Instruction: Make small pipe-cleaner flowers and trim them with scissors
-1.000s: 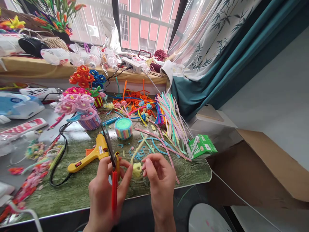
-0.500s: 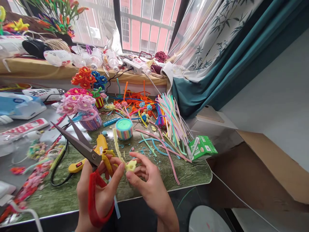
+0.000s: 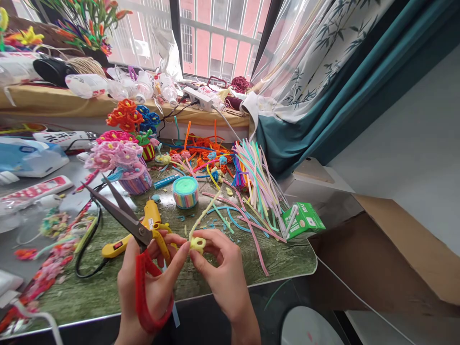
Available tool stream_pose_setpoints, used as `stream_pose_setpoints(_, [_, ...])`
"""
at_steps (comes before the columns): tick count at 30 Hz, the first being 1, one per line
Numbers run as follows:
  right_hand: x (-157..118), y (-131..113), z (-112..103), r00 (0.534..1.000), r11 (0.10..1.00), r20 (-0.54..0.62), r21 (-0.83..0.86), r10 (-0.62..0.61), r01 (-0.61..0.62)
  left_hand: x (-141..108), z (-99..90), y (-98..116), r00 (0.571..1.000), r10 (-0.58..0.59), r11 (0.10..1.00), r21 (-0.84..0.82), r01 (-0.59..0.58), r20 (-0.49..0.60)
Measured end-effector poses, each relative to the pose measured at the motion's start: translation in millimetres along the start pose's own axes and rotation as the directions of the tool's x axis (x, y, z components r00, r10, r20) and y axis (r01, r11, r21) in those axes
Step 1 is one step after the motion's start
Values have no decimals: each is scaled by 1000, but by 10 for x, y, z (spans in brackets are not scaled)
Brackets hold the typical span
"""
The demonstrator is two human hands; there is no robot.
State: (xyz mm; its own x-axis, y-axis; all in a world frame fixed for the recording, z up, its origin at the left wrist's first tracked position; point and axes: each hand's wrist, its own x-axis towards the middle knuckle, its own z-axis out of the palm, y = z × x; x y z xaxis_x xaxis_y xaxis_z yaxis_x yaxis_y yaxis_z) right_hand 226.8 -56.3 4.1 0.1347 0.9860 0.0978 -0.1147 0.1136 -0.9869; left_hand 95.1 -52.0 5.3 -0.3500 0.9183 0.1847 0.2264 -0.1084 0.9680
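Observation:
My left hand point(image 3: 153, 278) has the scissors point(image 3: 143, 235) hooked in it, their blades apart and pointing up to the left. Its thumb and a finger also pinch a pale yellow pipe cleaner point(image 3: 201, 215), whose free end slants up to the right. At the base the pipe cleaner is bent into small loops. My right hand point(image 3: 221, 268) grips those loops between thumb and fingertips, close beside the left fingertips. Just beyond the hands stands a small round pot point(image 3: 185, 192) with striped sides and a mint top. A yellow glue gun point(image 3: 151, 214) lies behind the scissors.
Pots of pipe-cleaner flowers point(image 3: 117, 155) stand at the left. A bundle of pastel pipe cleaners point(image 3: 257, 182) and a green packet point(image 3: 304, 221) lie at the right. Loose stems and scraps cover the middle. A cardboard box point(image 3: 402, 239) is beyond the table's right edge.
The yellow pipe cleaner's free end has swung from upright left to slanting right. My right fingers have closed in on the loops, and both hands shifted slightly right.

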Motion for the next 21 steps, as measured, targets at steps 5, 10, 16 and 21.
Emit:
stream_pose_setpoints(5, [9, -7, 21, 996, 991, -5, -108, -84, 83, -21, 34, 22, 998, 26, 1000, 19, -24, -61])
stream_pose_setpoints(10, [23, 11, 29, 991, 979, 12, -153, -134, 135, -23, 44, 36, 994, 34, 998, 50, -29, -101])
stream_pose_setpoints(16, [15, 24, 62, 977, 958, -18, -203, -211, 203, -2, 21, -58, 993, 56, 997, 52, -51, -105])
stream_pose_setpoints(21, [5, 46, 101, 970, 949, -45, -224, -239, 223, 46, -51, -255, 991, 67, 990, 135, -51, -119])
